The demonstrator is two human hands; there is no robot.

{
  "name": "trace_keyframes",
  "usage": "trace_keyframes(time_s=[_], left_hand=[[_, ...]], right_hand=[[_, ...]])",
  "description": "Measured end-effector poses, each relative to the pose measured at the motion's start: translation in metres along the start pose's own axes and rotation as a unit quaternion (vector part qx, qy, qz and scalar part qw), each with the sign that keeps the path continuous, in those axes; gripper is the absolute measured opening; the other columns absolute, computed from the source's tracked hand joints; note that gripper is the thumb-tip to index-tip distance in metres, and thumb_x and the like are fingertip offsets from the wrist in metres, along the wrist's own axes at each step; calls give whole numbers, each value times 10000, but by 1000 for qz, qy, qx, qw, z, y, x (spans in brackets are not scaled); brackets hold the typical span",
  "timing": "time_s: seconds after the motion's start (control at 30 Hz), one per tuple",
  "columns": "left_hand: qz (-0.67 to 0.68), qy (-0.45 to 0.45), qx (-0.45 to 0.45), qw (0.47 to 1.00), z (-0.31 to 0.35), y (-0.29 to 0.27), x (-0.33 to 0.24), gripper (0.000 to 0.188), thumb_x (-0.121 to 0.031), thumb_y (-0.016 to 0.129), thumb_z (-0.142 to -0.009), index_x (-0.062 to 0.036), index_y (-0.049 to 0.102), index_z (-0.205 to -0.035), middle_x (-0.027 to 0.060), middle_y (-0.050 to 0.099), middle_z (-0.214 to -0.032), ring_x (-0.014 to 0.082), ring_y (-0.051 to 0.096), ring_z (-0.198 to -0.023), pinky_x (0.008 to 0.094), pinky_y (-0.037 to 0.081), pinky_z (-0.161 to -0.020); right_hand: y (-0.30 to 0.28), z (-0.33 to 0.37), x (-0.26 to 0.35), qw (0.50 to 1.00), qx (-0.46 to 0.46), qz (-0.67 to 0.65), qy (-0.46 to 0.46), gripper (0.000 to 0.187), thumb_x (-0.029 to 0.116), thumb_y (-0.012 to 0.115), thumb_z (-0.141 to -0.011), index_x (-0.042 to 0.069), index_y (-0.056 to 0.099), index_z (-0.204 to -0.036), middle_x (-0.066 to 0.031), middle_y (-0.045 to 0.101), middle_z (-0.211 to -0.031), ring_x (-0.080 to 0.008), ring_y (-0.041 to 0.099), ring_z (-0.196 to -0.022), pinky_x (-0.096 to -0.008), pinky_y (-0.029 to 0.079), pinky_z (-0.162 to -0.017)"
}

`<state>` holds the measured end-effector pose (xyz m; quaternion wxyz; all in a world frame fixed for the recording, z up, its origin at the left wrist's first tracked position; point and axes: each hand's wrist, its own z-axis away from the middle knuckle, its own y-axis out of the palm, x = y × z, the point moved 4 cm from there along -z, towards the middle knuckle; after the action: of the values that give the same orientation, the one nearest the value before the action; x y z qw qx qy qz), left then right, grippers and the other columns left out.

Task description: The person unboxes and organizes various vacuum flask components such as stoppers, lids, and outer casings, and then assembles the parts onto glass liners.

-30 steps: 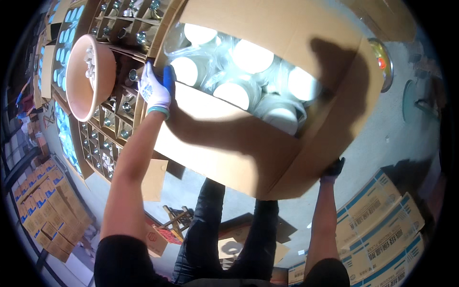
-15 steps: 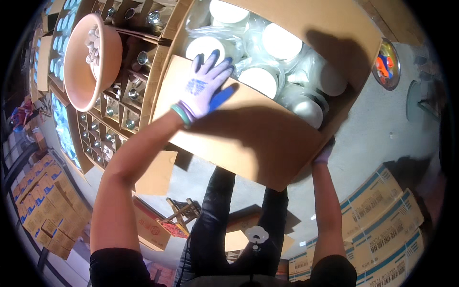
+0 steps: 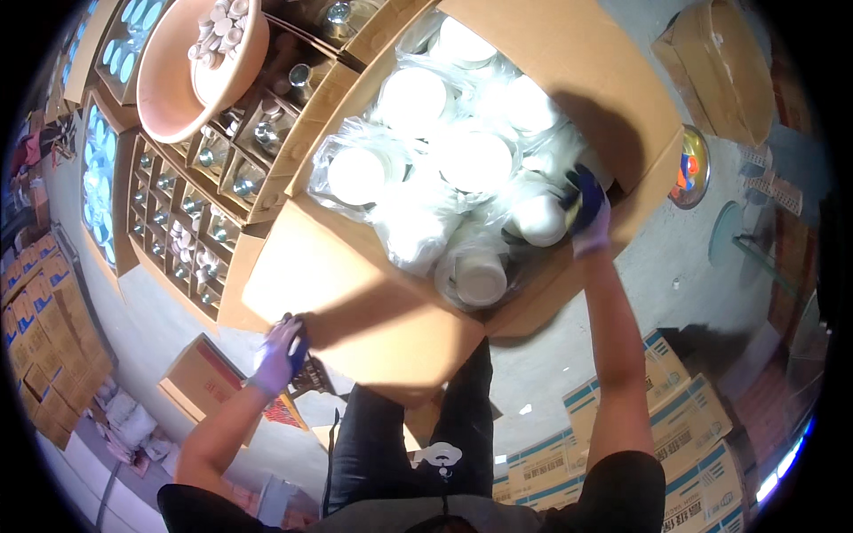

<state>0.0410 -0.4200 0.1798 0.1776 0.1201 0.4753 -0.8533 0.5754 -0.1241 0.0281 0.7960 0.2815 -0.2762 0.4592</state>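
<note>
A large cardboard box stands open before me, packed with several round white-topped containers in clear plastic bags. Both my hands wear pale purple gloves with dark blue palms. At the near left, my left hand has its fingers curled over the outer edge of the folded-out box flap. My right hand reaches into the box's right side, its fingers bent around one white-topped container. Part of that grip is hidden behind the container.
On the left, a pink basin of small pale stoppers rests on divided cartons of glassy pieces. Stacked cartons stand at the lower right. A shiny bowl with orange items and an open carton lie beyond the box.
My left hand has moved from the flap's top down to its outer edge. My right hand has gone from outside the box onto a container inside. The flap is folded outward, exposing more containers.
</note>
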Motion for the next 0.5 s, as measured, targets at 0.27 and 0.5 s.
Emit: trace_keyframes(time_s=[0.27, 0.5], left_hand=[[631, -257, -115, 723, -136, 146, -46, 281, -283, 634, -930, -51, 643, -1089, 23, 593, -870, 125, 575, -787, 283, 468, -703], [702, -398, -227, 544, -191, 188, -55, 392, -124, 625, -826, -38, 523, -1196, 72, 506, -861, 220, 523, -811, 383, 463, -739]], right_hand=[[48, -50, 88, 983, 63, -93, -148, 247, 240, 627, -895, 84, 646, -1085, -81, 677, -942, -187, 606, -765, -297, 483, -621], [78, -81, 381, 474, -194, 599, -616, 535, 379, 636, -919, 102, 530, -1365, -221, 478, -1394, -375, 530, -1199, -415, 440, -1001]])
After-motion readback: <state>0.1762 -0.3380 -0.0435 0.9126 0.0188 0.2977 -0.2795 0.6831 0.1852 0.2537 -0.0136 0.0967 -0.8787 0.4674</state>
